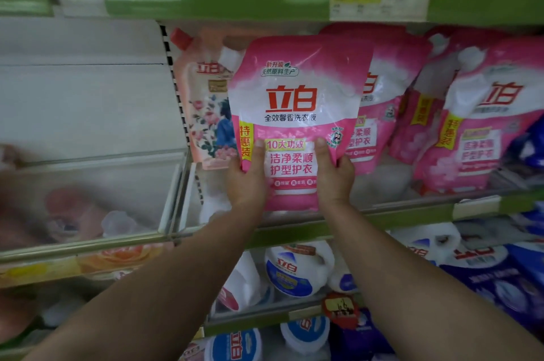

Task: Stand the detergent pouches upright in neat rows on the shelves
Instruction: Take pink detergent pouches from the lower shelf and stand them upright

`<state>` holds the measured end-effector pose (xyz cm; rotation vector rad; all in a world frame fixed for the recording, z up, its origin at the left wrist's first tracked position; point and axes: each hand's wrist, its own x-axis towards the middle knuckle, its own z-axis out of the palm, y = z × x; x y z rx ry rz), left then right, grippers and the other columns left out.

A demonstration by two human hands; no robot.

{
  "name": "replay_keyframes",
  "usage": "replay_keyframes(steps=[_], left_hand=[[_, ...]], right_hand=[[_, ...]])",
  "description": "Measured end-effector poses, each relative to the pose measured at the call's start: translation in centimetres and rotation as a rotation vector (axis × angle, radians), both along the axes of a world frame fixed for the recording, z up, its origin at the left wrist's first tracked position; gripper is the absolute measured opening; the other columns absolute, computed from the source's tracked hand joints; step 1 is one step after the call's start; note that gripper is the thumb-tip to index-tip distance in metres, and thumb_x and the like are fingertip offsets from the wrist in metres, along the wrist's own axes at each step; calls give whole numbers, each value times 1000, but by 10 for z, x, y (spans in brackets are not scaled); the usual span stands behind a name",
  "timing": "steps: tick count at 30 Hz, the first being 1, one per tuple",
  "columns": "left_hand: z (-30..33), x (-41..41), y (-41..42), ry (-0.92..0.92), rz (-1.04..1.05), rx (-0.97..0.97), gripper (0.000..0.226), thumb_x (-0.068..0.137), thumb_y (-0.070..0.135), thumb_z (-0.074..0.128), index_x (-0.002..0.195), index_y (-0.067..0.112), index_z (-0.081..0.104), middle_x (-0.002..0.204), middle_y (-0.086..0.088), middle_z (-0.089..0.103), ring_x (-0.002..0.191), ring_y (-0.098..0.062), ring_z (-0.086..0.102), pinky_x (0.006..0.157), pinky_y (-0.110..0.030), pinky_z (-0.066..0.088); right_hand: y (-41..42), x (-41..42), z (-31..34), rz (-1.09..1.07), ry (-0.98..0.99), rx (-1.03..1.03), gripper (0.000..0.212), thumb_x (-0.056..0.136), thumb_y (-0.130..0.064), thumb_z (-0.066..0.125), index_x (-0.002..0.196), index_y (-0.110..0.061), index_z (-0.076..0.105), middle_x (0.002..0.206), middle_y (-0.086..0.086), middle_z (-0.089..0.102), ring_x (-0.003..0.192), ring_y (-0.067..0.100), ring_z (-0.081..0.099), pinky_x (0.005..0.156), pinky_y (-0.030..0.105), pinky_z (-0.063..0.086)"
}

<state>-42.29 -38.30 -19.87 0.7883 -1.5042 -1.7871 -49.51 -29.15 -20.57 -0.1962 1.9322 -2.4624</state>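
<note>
both hands placing a pouch (297, 113) on the shelf (412, 213).
left hand (245, 181) and right hand (334, 178) grasp it upright; leaning pouches (477, 125) right await straightening.

Both bare forearms reach up and forward, roughly parallel. Left hand (246, 181) grips the lower left edge of the pouch (297, 101), thumb pressed on its front. Right hand (334, 176) grips the lower right edge, thumb likewise on the front; fingers hidden behind.

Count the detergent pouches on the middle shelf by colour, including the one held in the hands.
Pink pouches: 4, namely the held pouch, one behind it, two at right.
Peach floral pouch: 1.
Total: 5.
</note>
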Motion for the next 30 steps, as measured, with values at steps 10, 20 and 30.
replay_keyframes(steps=[10,20,30], left_hand=[[-7,-46,48,-43,-346,-86,57,73,47,75,119,21,55,111,1,70,96,-20,69,85,-48,56],[-17,-67,61,-71,-380,-248,84,64,16,86,128,23,32,127,3,55,114,-17,57,88,-39,54],[-20,-73,65,-72,-337,-188,83,65,21,85,127,26,29,123,6,53,110,-15,56,76,-25,53]], right_hand=[[66,-50,-3,-214,4,87,26,83,-54,60,76,-28,60,81,2,71,76,21,71,72,37,58],[77,-86,-3,-258,21,230,33,83,-63,52,79,-31,57,84,1,71,76,18,70,72,35,58],[74,-102,-10,-272,48,272,40,83,-65,49,94,-28,58,79,-8,67,74,14,68,69,28,54]])
